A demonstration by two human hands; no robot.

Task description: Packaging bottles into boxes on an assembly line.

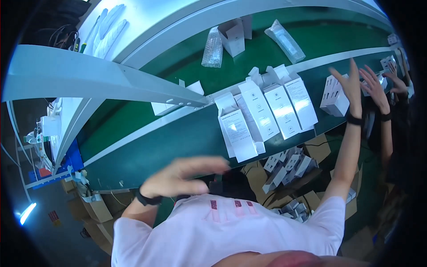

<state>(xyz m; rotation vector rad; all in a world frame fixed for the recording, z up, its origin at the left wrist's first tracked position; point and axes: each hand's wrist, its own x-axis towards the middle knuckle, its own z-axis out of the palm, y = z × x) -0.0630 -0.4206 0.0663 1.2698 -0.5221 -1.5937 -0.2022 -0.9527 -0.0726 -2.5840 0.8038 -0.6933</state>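
My left hand [186,175] hovers over the near edge of the green bench, in front of my chest. It is slightly blurred, with fingers stretched out, thumb apart and nothing held. To the right, my right hand [350,89] is raised with thumb and fingers spread, holding nothing. Beside it stands a group of small white boxes [334,97] with dark markings; contact cannot be made out. Between my hands, several tall white cartons lie side by side with raised flaps, including a left carton [240,135] and a right carton [300,102].
A co-worker's hands [375,89] work at the far right. Bubble-wrapped items [285,41] and an open white box [232,39] lie on the green surface behind. A metal post [111,80] crosses at left. Cardboard boxes [260,178] with white boxes stand below the bench.
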